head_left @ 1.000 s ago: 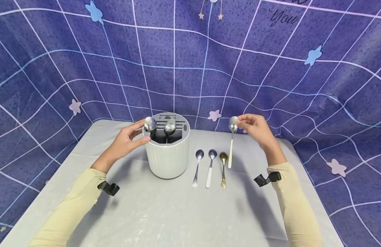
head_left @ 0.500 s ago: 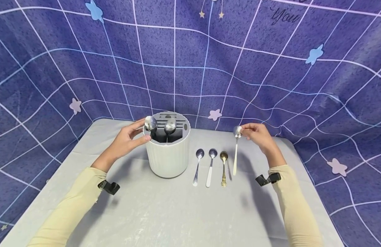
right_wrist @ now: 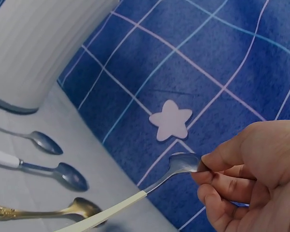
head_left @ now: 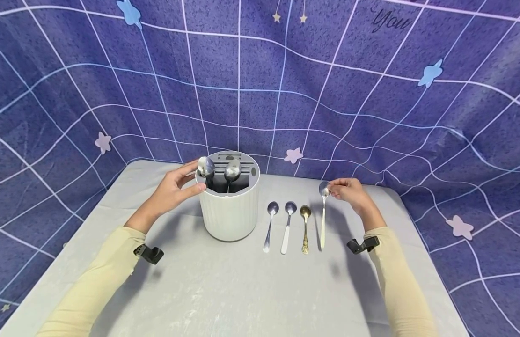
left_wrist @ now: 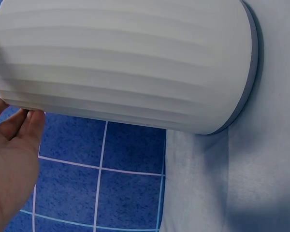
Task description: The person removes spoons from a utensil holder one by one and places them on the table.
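Note:
My right hand (head_left: 347, 193) pinches a spoon (head_left: 324, 213) by its silver bowl between thumb and fingertips. Its pale yellow handle points down toward the table, right of the row of spoons; the right wrist view shows the pinch closely. On the left, my left hand (head_left: 171, 191) holds the upper edge of a white ribbed utensil holder (head_left: 229, 217), thumb at the front and fingers around the side. Two silver spoons stand bowl up in the holder, a left one (head_left: 206, 167) near my fingers and a middle one (head_left: 232, 170).
Between holder and right hand lie three spoons: a silver one (head_left: 270, 227), a white-handled one (head_left: 287, 228) and a gold one with an ornate handle (head_left: 305, 229). A grey cloth covers the table (head_left: 226, 290). Behind it hangs a blue gridded curtain (head_left: 260, 107) with stars.
My right hand has come down and slightly right, lowering the yellow-handled spoon toward the table beside the gold one. The left hand has stayed at the holder's rim.

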`<state>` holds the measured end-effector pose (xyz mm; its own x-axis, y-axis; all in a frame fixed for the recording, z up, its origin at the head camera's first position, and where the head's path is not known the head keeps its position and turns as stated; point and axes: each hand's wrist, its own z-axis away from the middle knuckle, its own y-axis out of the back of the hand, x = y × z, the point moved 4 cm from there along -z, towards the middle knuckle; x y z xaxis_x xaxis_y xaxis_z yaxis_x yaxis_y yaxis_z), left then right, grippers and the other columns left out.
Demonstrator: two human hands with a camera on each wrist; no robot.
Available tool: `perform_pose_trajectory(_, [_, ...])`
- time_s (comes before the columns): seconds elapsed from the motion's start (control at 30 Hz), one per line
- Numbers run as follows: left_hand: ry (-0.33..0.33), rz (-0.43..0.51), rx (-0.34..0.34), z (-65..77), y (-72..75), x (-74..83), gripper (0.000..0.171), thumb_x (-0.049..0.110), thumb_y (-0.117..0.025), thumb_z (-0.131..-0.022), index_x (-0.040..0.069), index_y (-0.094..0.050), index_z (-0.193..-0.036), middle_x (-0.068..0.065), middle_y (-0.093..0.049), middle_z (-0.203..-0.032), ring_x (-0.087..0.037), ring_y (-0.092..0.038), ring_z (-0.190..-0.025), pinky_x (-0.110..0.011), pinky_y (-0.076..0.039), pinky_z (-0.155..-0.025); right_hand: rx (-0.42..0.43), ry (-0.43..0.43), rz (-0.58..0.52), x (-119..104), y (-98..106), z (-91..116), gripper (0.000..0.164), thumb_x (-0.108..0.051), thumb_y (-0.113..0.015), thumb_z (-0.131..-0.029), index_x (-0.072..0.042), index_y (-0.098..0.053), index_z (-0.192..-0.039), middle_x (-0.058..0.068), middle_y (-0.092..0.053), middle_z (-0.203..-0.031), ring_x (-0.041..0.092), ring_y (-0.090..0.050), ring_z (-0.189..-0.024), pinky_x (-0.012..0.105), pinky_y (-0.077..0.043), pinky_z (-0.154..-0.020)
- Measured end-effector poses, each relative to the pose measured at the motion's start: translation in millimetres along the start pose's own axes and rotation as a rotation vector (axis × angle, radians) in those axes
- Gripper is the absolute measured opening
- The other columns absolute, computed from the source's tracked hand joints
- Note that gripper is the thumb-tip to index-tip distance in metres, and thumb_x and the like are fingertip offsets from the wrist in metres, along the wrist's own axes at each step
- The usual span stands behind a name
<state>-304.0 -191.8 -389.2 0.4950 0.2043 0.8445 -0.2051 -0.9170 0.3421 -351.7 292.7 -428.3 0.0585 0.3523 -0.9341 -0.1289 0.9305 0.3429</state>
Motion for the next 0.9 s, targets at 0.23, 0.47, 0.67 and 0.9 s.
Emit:
perform_pose_trajectory(0.23, [-0.006,0.003,0.002,-0.6,-0.3,-0.5,0.062,-0.004,-0.069,-0.092,-0.009,-0.044,-0.149,-0.023,-0.035,-0.161,-0.021,-0.032,-0.150,-0.027,-0.036,-0.120,-0.003,-0.049,0.000,16.0,-2.4,-1.9,0.024,-0.003,-0.060,-0.098,0.015,-0.061,-0.114,-0.008,-0.065,-0.078,0.003,-0.060,-0.073,0.016,-0.056,-0.070])
perform_pose_trajectory(0.47, [-0.002,0.004,0.004,0.0,-0.7,-1.6,0.062,-0.005,-0.069,-0.092,-0.009,-0.044,-0.148,-0.022,-0.036,-0.161,-0.017,-0.033,-0.149,-0.024,-0.036,-0.120,-0.014,-0.067,-0.013,28.5,-6.5,-1.4,0.017,0.000,-0.060,-0.096,0.012,-0.062,-0.107,-0.005,-0.064,-0.076,0.005,-0.060,-0.070,0.015,-0.055,-0.065])
perform_pose_trajectory(0.67, [-0.007,0.008,0.004,0.5,-0.9,-1.9,0.062,-0.004,-0.069,-0.092,-0.009,-0.045,-0.148,-0.023,-0.036,-0.161,-0.018,-0.033,-0.149,-0.027,-0.036,-0.120,-0.013,-0.086,-0.001,37.6,-8.3,-2.3,0.022,-0.002,-0.061,-0.096,0.014,-0.062,-0.111,-0.007,-0.064,-0.075,0.004,-0.060,-0.070,0.015,-0.055,-0.065])
perform_pose_trajectory(0.9, [-0.015,0.015,0.003,0.2,0.0,-1.4,0.062,-0.005,-0.069,-0.092,-0.009,-0.045,-0.148,-0.024,-0.036,-0.160,-0.015,-0.033,-0.148,-0.020,-0.037,-0.117,-0.005,-0.113,-0.050,44.8,-9.7,-2.4,0.023,-0.003,-0.064,-0.096,0.015,-0.063,-0.112,-0.006,-0.065,-0.074,0.004,-0.060,-0.067,0.017,-0.057,-0.066])
